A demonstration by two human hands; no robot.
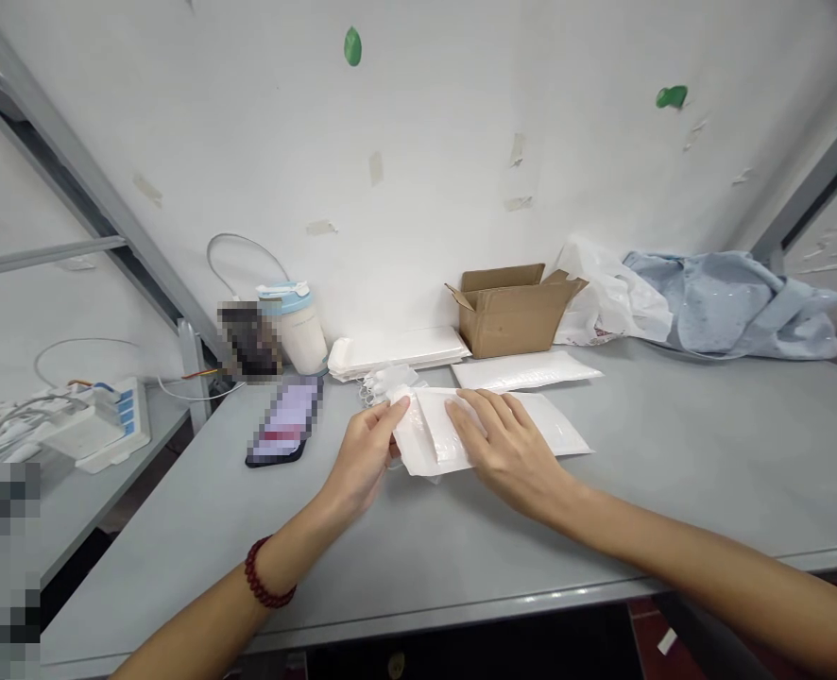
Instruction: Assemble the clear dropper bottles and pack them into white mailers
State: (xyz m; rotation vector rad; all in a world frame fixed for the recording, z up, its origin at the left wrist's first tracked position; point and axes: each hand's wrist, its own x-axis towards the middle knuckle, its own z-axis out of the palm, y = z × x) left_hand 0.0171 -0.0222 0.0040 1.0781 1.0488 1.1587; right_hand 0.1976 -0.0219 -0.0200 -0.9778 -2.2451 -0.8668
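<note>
A white padded mailer (556, 430) lies slantwise over the middle of the desk, its left end lifted. My left hand (364, 453) pinches that left end at the flap, thumb on top and fingers mostly hidden beneath. Flat across the front of the mailer rests my right hand (507, 449), its fingers stretched out over the surface. Small clear plastic packets with white strings (390, 380) sit just behind the mailer's left end. A second padded mailer (524, 371) lies behind it, and a stack of white mailers (397, 351) is against the wall.
An open cardboard box (514, 316) stands at the back, beside a white plastic bag (606, 297) and a light blue bag (723, 302). On the left are a phone (287, 420), a blue-lidded cup (301, 331), and a power strip (117, 425) with cables on a neighbouring surface.
</note>
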